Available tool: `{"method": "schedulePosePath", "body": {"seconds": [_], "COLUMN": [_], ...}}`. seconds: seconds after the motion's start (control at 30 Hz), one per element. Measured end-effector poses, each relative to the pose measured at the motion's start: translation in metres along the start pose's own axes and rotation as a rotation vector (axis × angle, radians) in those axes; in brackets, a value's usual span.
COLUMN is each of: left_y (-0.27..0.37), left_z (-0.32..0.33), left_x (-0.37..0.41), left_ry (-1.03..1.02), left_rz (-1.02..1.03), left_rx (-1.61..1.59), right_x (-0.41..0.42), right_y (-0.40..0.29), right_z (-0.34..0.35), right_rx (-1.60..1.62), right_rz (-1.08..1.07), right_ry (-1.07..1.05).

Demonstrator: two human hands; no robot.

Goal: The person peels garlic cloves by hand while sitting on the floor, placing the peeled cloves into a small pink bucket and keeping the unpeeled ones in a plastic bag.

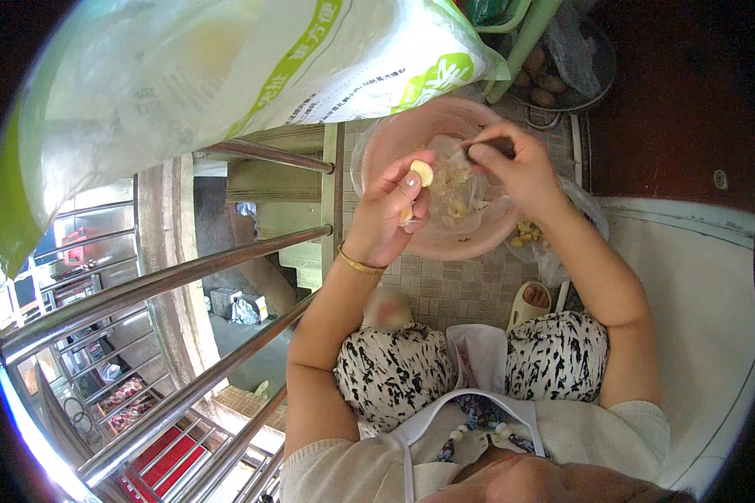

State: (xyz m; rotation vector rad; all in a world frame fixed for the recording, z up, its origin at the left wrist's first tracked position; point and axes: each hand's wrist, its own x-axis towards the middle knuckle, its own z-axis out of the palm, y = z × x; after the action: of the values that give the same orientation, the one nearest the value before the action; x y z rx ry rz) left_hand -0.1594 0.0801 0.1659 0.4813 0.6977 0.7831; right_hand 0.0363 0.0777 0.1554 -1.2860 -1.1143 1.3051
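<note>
My left hand [387, 207] pinches a pale yellow garlic clove [422, 173] between thumb and forefinger. A second, orange-tinted piece [406, 216] sits in its lower fingers. Across from it, my right hand [522, 163] grips a dark brown object [498, 147], perhaps a handle or blade; the fingers hide most of it. Both hands are over a pink plastic basin [390, 151]. Inside the basin, a clear plastic bag [478, 188] holds papery peels [450, 179] and a few pale bits.
Yellowish pieces [527, 234] lie in a plastic bag beside the basin, under my right forearm. A big printed plastic bag [226, 75] hangs close overhead at left. Metal railings [226, 264] border my left side. A dark pan [594, 82] with brown round items stands at upper right.
</note>
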Motion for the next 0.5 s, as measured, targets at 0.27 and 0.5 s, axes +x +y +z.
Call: {"method": "schedulePosePath", "body": {"seconds": [0.27,0.5], "left_y": [-0.001,-0.003], "left_z": [-0.009,-0.002], "left_x": [0.002,-0.001], "left_ry": [0.01,0.153], "left_rz": [0.015,0.073], "left_rx": [-0.038,0.155], "right_x": [-0.014,-0.019], "right_y": [-0.017,-0.018], "right_z": [0.016,0.023], "right_rx": [-0.119,-0.197], "right_rz": [-0.11,-0.411], "right_ry": [-0.107,-0.107]}}
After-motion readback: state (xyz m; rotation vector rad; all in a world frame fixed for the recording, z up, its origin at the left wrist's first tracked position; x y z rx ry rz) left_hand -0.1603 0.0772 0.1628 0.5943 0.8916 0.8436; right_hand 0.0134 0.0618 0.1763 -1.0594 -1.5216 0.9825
